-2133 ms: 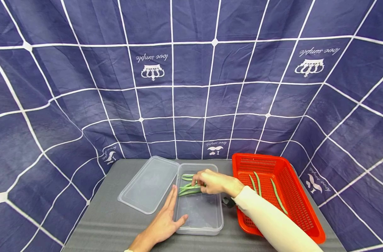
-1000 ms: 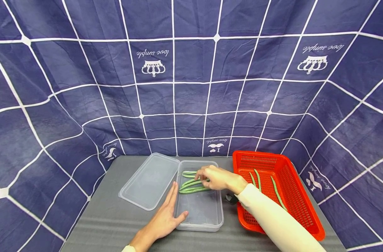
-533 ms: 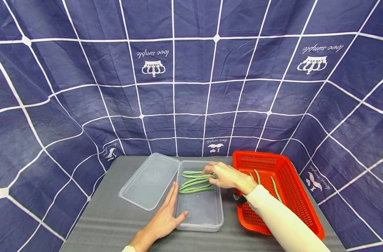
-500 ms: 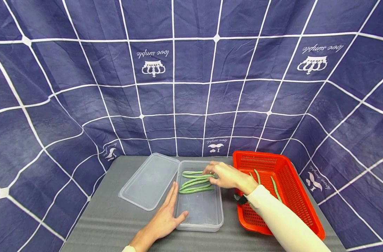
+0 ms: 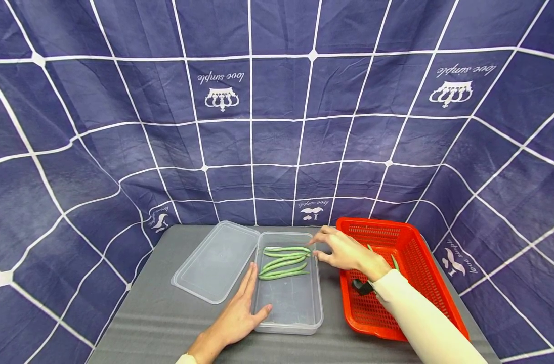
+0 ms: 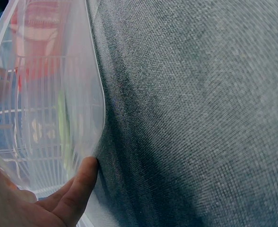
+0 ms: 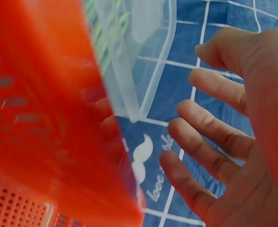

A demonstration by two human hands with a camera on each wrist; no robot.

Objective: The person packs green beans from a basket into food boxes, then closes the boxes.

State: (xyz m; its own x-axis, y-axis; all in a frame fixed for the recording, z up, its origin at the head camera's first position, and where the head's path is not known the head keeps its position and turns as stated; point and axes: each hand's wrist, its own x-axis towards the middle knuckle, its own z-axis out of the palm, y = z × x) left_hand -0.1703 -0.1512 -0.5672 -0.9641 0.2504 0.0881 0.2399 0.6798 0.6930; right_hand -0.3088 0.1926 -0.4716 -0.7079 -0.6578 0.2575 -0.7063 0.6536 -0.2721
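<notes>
1. From my head feed, the left hand [image 5: 239, 317] lies with straight fingers along the near-left wall of the clear container [image 5: 290, 306], gripping nothing.
2. The left wrist feed adds what I miss from above: a fingertip meeting the container's outer edge, beside the grey tabletop [image 6: 195, 94], and a blurred green strip showing through the plastic.
3. Overhead, I see the right hand [image 5: 342, 250] by the container's far-right rim, thumb and forefinger apart; whether they touch it, I can't tell.
4. My right wrist feed shows all its fingers parted and loosely bent, nothing between them, with the red basket [image 7: 44, 99] looming close.
5. Only the head feed gives me the green beans [image 5: 282, 275] clearly: crosswise in the container's far half. Two bean ends peek out in the basket, beyond the right forearm.
6. The lid [image 5: 217, 263], left of the container, shows clearly only from overhead.
</notes>
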